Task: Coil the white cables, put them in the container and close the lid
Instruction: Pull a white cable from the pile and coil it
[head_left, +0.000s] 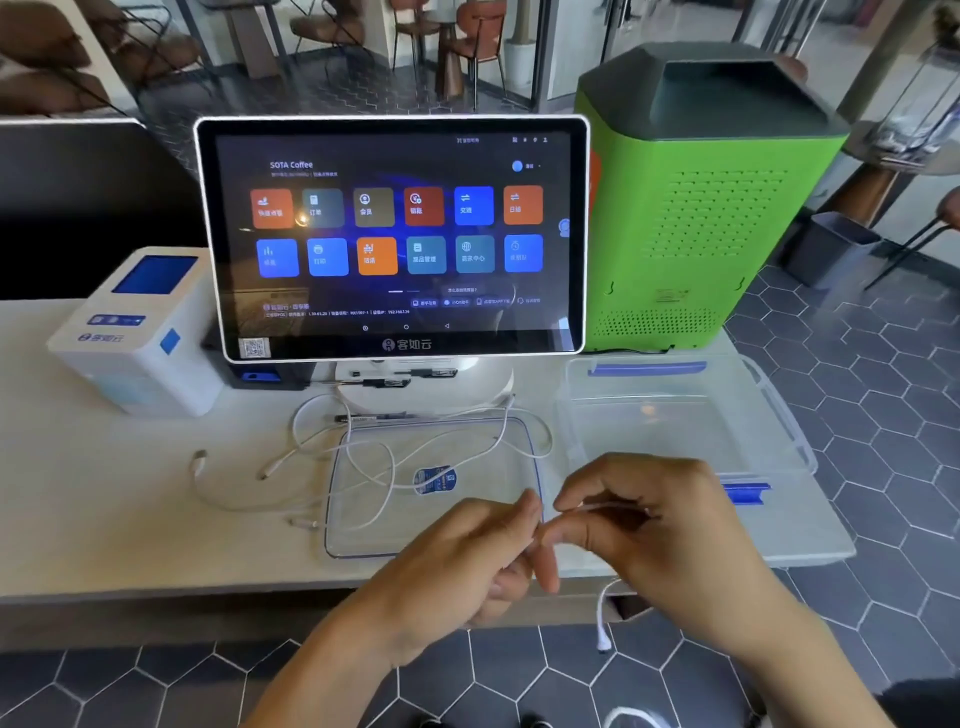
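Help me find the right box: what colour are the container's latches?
Blue, on a clear container; the latches show best in the head view.

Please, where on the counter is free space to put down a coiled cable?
Bare counter lies in front of the white printer, left of the loose white cables. The open container on the right is empty inside. The middle is crowded: cables cross the clear lid, and both hands, left and right, work there.
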